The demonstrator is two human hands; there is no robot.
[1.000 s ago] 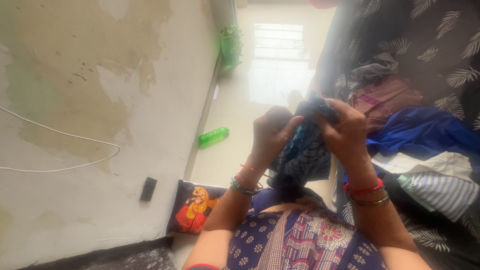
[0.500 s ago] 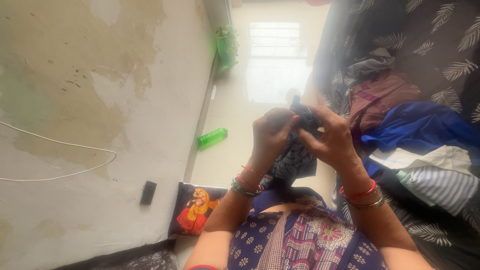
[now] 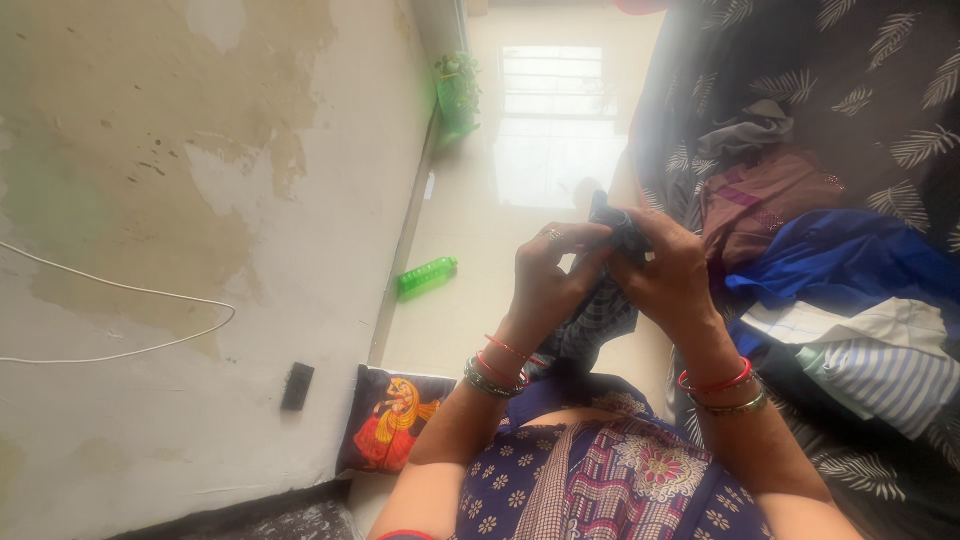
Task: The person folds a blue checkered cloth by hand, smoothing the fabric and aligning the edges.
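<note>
Dark checked cloth: the dark checked cloth (image 3: 598,318) is bunched up between both hands in front of the person's chest, its loose end hanging down toward the lap.
Left hand: the left hand (image 3: 548,283) is curled closed around the cloth's left side, fingers folded over the bundle; a ring shows on one finger.
Right hand: the right hand (image 3: 668,272) is closed on the top and right of the bundle, thumb pressed in against the fabric.
Where it sits: above the pale floor (image 3: 480,260), beside the bed (image 3: 880,90) with its leaf-print cover.
Risk: the hanging end looks free, so by judgement a slack grip could let the bundle unroll or slide down into the lap.
Second risk: the heap of clothes (image 3: 840,290) lies just beside the right hand; a dropped cloth could get mixed into it.
Counts: one cloth in hand; two hands; one green bottle (image 3: 427,275) lying on the floor; one printed cushion (image 3: 390,418) against the wall (image 3: 200,200); one white cable (image 3: 120,320); several garments in the heap, the exact number unclear.
</note>
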